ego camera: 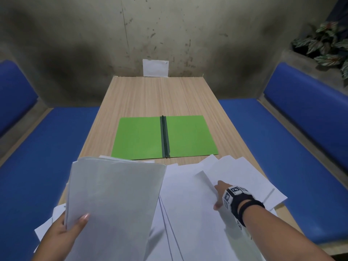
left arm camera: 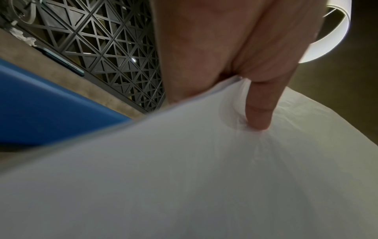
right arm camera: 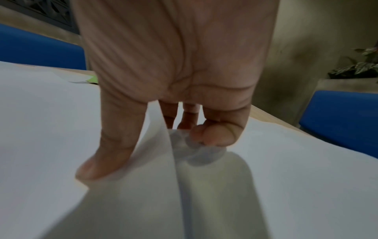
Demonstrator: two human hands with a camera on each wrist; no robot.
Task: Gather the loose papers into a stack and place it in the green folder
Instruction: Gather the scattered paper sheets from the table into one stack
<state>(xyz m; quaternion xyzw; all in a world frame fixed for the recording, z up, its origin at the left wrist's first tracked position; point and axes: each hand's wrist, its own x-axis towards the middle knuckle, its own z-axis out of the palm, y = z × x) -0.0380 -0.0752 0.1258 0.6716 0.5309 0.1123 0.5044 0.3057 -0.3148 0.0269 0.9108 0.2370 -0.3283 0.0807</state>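
Closest to me, at seven o'clock, my left hand (ego camera: 66,226) grips a stack of papers (ego camera: 113,204) by its near edge, thumb on top, raised above the desk (ego camera: 146,97). At four o'clock my right hand (ego camera: 221,194) pinches the lifted edge of one sheet (ego camera: 205,178) between thumb and fingers (right arm camera: 212,134). Loose papers (ego camera: 235,172) are spread beneath. At twelve o'clock the green folder (ego camera: 139,138) lies open and flat.

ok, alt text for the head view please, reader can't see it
A person's left hand holds up a stack of white papers while the right hand lifts the edge of a loose sheet from papers spread over a wooden table. Beyond them a green folder lies open and empty.
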